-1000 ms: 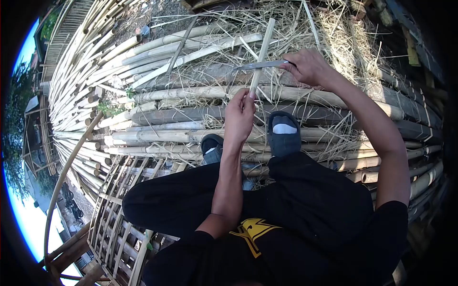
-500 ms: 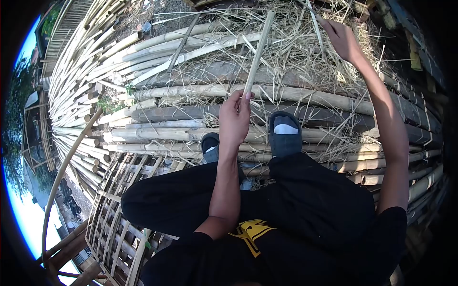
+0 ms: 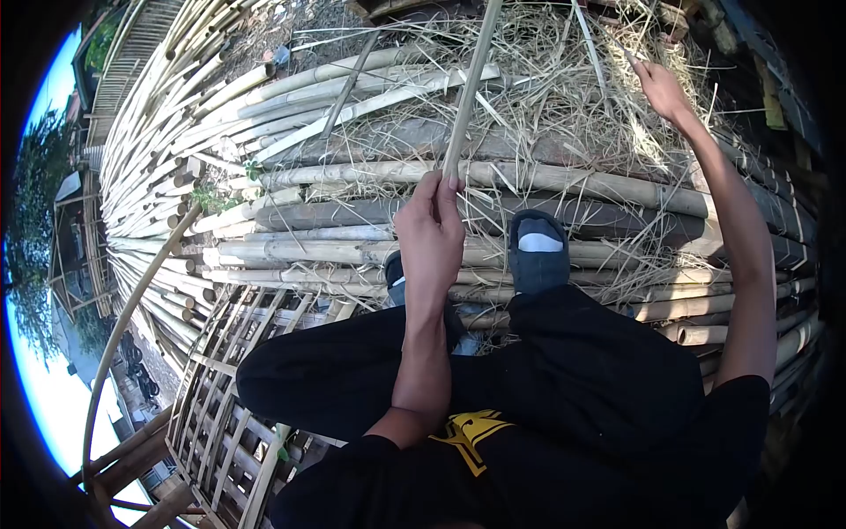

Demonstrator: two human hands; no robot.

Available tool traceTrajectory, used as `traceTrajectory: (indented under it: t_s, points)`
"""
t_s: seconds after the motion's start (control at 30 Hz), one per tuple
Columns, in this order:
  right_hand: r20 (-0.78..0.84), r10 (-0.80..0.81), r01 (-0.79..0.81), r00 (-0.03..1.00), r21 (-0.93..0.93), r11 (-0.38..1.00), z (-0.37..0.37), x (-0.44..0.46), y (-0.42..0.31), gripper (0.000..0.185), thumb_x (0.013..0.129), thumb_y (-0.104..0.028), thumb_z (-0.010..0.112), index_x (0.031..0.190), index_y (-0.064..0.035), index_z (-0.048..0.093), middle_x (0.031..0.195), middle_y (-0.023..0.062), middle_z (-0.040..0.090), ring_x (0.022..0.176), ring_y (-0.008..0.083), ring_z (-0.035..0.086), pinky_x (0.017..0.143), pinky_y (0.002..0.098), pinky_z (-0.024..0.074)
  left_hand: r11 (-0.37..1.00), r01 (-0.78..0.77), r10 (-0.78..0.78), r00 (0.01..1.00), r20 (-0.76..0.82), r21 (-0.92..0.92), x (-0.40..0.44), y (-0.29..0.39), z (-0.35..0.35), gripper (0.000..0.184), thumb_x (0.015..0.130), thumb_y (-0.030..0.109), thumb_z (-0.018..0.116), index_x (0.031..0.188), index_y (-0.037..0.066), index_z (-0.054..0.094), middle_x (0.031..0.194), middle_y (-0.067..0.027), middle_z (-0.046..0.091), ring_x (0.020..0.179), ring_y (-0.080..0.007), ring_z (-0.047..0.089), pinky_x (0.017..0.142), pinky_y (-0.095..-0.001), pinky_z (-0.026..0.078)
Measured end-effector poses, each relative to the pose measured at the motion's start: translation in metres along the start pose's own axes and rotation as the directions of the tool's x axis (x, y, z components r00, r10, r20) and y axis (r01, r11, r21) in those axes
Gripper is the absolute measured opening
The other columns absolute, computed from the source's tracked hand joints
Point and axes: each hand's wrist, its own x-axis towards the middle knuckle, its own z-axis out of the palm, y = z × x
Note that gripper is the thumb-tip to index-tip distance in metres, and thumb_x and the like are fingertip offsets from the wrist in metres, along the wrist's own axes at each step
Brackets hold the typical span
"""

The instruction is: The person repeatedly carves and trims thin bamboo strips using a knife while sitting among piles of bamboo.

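Note:
A long pale bamboo strip (image 3: 472, 84) rises from the pinched fingers of my left hand (image 3: 430, 225), its far end reaching the top edge of the view. Out to the upper right, my right hand (image 3: 663, 88) is closed on the knife (image 3: 631, 59); only a short part of the knife shows beyond the fingers, pointing up and left. The two hands are well apart, and the knife does not touch the strip. Thin shavings (image 3: 555, 106) lie under and around the strip, between the hands.
Bamboo poles (image 3: 335, 251) run across the ground below my feet, and many more fan out at the left. A woven bamboo lattice (image 3: 225, 423) stands at the lower left, beside a curved pole (image 3: 123, 326). A sandal (image 3: 538, 264) is on my foot.
My right hand has moved the knife off the strip, up and to the right. The strip in my left hand now reaches higher in the view and looks nearer.

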Motion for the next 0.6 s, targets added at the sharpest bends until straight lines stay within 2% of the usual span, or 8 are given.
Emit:
traceTrajectory:
  t_s: [0.03, 0.1, 0.17, 0.23, 0.3, 0.4, 0.53, 0.6]
  points:
    - [-0.017, -0.005, 0.006, 1.000, 0.093, 0.996, -0.010, -0.009, -0.004, 0.059, 0.101, -0.050, 0.027, 0.066, -0.0072, 0.050, 0.053, -0.0007, 0.042, 0.046, 0.0106, 0.034, 0.054, 0.0342, 0.0409, 1.000, 0.009, -0.009, 1.000, -0.011, 0.001, 0.003, -0.005, 0.002, 0.022, 0.098, 0.017, 0.050, 0.089, 0.000, 0.061, 0.056, 0.0013, 0.043, 0.052, -0.0049, 0.036, 0.046, -0.0257, 0.027]
    - [-0.067, -0.052, 0.065, 0.996, 0.202, 0.977, -0.019, -0.033, -0.027, 0.059, 0.099, -0.052, 0.033, 0.070, -0.0028, 0.050, 0.057, 0.0044, 0.040, 0.057, 0.0157, 0.038, 0.059, 0.0364, 0.0363, 0.990, 0.055, -0.040, 0.993, 0.113, -0.130, 0.009, -0.026, 0.017, 0.023, 0.099, 0.018, 0.049, 0.091, -0.001, 0.060, 0.057, 0.0048, 0.040, 0.051, -0.0033, 0.032, 0.046, -0.0235, 0.025]
    - [-0.030, -0.094, 0.098, 0.995, 0.381, 0.919, -0.002, -0.059, -0.057, 0.055, 0.099, -0.047, 0.039, 0.071, -0.0012, 0.048, 0.057, 0.0032, 0.037, 0.055, 0.0144, 0.036, 0.055, 0.0345, 0.0334, 0.981, 0.079, -0.052, 0.987, 0.152, -0.175, 0.014, -0.040, 0.030, 0.022, 0.098, 0.016, 0.050, 0.092, -0.001, 0.062, 0.055, -0.0018, 0.045, 0.050, -0.0057, 0.038, 0.045, -0.0272, 0.029]
    - [0.039, -0.307, 0.265, 0.951, 0.410, 0.873, 0.002, -0.097, -0.112, 0.050, 0.099, -0.042, 0.042, 0.073, 0.0000, 0.047, 0.057, 0.0060, 0.039, 0.053, 0.0169, 0.036, 0.053, 0.0350, 0.0321, 0.962, 0.152, -0.093, 0.964, 0.251, -0.226, 0.014, -0.043, 0.036, 0.023, 0.098, 0.018, 0.050, 0.091, -0.001, 0.062, 0.056, 0.0012, 0.044, 0.051, -0.0044, 0.037, 0.046, -0.0257, 0.029]
    - [0.107, -0.514, 0.458, 0.851, 0.324, 0.828, 0.012, -0.119, -0.145, 0.055, 0.099, -0.048, 0.038, 0.077, -0.0013, 0.056, 0.050, 0.0119, 0.044, 0.046, 0.0287, 0.046, 0.052, 0.0437, 0.0386, 0.951, 0.189, -0.119, 0.954, 0.274, -0.244, 0.015, -0.043, 0.039, 0.025, 0.098, 0.019, 0.050, 0.091, -0.002, 0.062, 0.058, 0.0031, 0.043, 0.053, -0.0037, 0.036, 0.046, -0.0244, 0.029]
    - [0.037, -0.652, 0.602, 0.758, 0.346, 0.720, 0.032, -0.140, -0.166, 0.052, 0.098, -0.047, 0.038, 0.077, -0.0035, 0.057, 0.051, 0.0152, 0.049, 0.049, 0.0342, 0.052, 0.054, 0.0457, 0.0431, 0.931, 0.165, -0.083, 0.965, 0.249, -0.327, 0.009, -0.041, 0.041, 0.023, 0.098, 0.018, 0.050, 0.088, -0.001, 0.060, 0.058, 0.0041, 0.042, 0.052, -0.0029, 0.035, 0.046, -0.0231, 0.028]
    - [0.018, -0.658, 0.635, 0.753, 0.248, 0.732, 0.031, -0.125, -0.156, 0.049, 0.097, -0.048, 0.041, 0.078, -0.0063, 0.058, 0.053, 0.0163, 0.053, 0.055, 0.0348, 0.058, 0.057, 0.0454, 0.0468, 0.927, 0.188, -0.090, 0.952, 0.293, -0.324, 0.009, -0.046, 0.039, 0.023, 0.098, 0.017, 0.050, 0.087, 0.000, 0.059, 0.060, 0.0042, 0.043, 0.053, -0.0030, 0.035, 0.046, -0.0233, 0.028]
    - [0.208, -0.629, 0.620, 0.749, 0.115, 0.776, 0.022, -0.109, -0.146, 0.041, 0.096, -0.044, 0.044, 0.088, -0.0064, 0.058, 0.059, 0.0165, 0.054, 0.057, 0.0371, 0.055, 0.055, 0.0469, 0.0434, 0.917, 0.200, -0.098, 0.951, 0.293, -0.345, 0.009, -0.046, 0.043, 0.023, 0.099, 0.018, 0.050, 0.088, 0.000, 0.058, 0.061, 0.0046, 0.042, 0.054, -0.0029, 0.035, 0.047, -0.0230, 0.028]
